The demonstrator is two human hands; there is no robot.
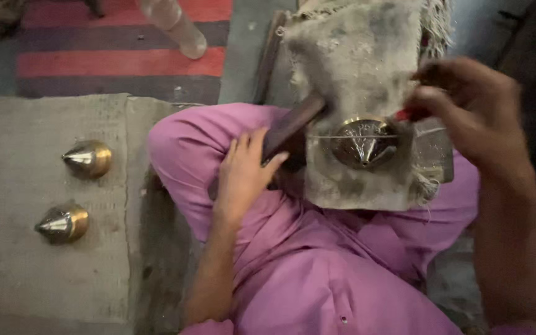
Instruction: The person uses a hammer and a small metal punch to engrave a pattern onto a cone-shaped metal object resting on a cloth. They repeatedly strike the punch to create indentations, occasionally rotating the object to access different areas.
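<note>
3 cone-shaped brass pieces: 1 [364, 142] on grey cloth pad [355, 56], 2 [88, 159] [63, 223] far left; left hand [243, 177] gripped dark wooden bar [293, 124], right hand [466, 111] pinched red-handled tool [404, 115]

Pink-purple garment [317, 273] (loose, creased cloth), with both forearms bare.

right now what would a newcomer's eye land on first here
A shiny cone-shaped brass piece sits at centre on a dusty grey cloth pad over the person's pink-clad lap. The left hand grips a dark wooden block beside it. Two more pointed brass cones lie on the grey mat at left.
</note>
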